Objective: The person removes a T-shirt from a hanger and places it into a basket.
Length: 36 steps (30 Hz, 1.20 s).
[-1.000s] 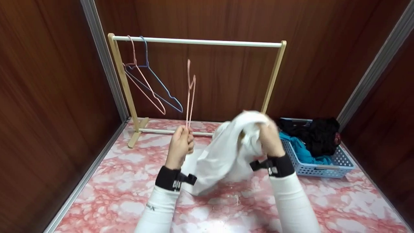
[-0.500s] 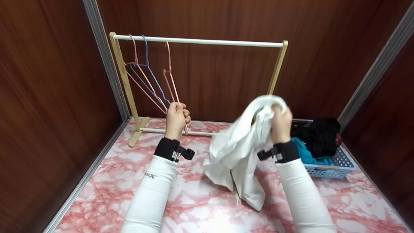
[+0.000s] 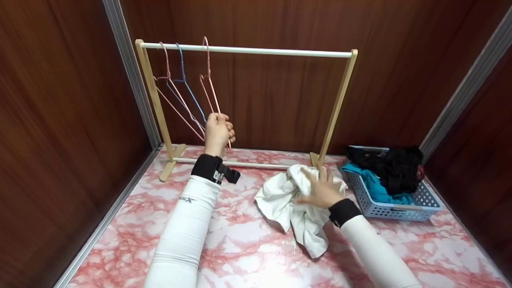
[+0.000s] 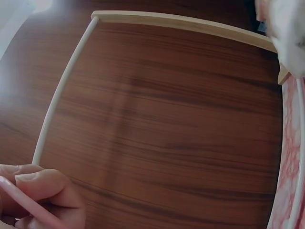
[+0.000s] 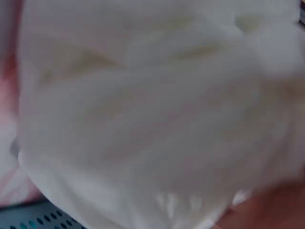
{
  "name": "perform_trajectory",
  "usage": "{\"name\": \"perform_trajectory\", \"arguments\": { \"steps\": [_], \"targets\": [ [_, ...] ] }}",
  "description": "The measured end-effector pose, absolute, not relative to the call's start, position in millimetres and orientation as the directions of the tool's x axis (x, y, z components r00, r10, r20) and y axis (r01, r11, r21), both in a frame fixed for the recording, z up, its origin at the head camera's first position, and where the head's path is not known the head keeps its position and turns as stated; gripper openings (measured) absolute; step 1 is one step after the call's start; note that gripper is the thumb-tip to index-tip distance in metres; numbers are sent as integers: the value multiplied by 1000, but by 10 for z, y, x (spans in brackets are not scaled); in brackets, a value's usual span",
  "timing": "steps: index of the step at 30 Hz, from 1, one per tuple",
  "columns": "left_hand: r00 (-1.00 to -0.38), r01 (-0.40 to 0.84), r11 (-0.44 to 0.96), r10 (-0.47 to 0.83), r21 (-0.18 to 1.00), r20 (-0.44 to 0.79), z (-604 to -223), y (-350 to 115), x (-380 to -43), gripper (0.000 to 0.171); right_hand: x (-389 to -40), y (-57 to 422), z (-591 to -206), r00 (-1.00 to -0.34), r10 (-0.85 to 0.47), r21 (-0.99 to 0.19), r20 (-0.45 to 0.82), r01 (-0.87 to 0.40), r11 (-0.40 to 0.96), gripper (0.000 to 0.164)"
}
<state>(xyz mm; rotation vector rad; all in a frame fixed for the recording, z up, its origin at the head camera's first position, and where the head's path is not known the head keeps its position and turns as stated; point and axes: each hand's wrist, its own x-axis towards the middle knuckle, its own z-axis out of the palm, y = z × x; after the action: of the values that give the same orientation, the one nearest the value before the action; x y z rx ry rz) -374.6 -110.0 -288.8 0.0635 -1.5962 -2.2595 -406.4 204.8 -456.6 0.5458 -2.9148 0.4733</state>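
Observation:
My left hand (image 3: 218, 130) grips a pink clothes hanger (image 3: 213, 93) by its lower part, its hook up at the rack's white rail (image 3: 272, 51). In the left wrist view a piece of the pink hanger (image 4: 28, 202) crosses the curled fingers (image 4: 47, 186). My right hand (image 3: 323, 191) is spread with fingers apart over a crumpled white garment (image 3: 280, 196) lying on the marbled surface. White cloth (image 5: 143, 119) fills most of the right wrist view, blurred.
Another pink hanger (image 3: 182, 103) and a blue hanger (image 3: 192, 96) hang at the rack's left end. To the right stands a light blue basket (image 3: 400, 214) with black clothes (image 3: 400, 168) and a teal garment (image 3: 374, 188). Brown wood-grain walls (image 3: 276, 104) enclose the surface.
My left hand has carried the pink hanger up and left to the rail. My right hand has lowered the white garment onto the surface and let go of it.

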Motion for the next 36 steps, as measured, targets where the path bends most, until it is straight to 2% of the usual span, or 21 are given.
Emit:
{"name": "perform_trajectory", "arguments": {
  "steps": [4,8,11,15,21,29,32,36],
  "targets": [
    [-926,263,-296,-345,918,154,-2840,-1131,-3818,20,-4004,2017,-4714,-922,-387,-228,-11,-374,899,132],
    [-926,253,-322,-354,912,132,-2792,-1147,-3882,17,-4046,2020,-4836,-905,-424,-192,-44,-409,892,139],
    [-924,254,-339,-362,906,124,-2758,-1161,-3927,17,-4132,2049,-4893,-888,-457,-174,40,-457,872,129],
    [-922,247,-354,-374,902,106,-2721,-1198,-3979,16,-4235,2085,-4929,-857,-489,-148,162,-511,847,104],
    [-939,195,-383,-339,903,59,-2605,-1241,-3919,16,-4344,2138,-4958,-837,-478,-152,266,-526,837,80],
    [-942,181,-380,-331,907,50,-2743,-1283,-4087,15,-4342,2248,-4757,-842,-381,-375,383,-518,769,74],
    [-941,163,-375,-337,913,30,-2751,-1285,-4101,14,-4331,2293,-4560,-822,-331,-437,463,-537,721,66],
    [-935,157,-360,-355,920,20,-2752,-1293,-4113,12,-4292,2369,-4208,-785,-271,-463,558,-565,683,52]
  ]
}}
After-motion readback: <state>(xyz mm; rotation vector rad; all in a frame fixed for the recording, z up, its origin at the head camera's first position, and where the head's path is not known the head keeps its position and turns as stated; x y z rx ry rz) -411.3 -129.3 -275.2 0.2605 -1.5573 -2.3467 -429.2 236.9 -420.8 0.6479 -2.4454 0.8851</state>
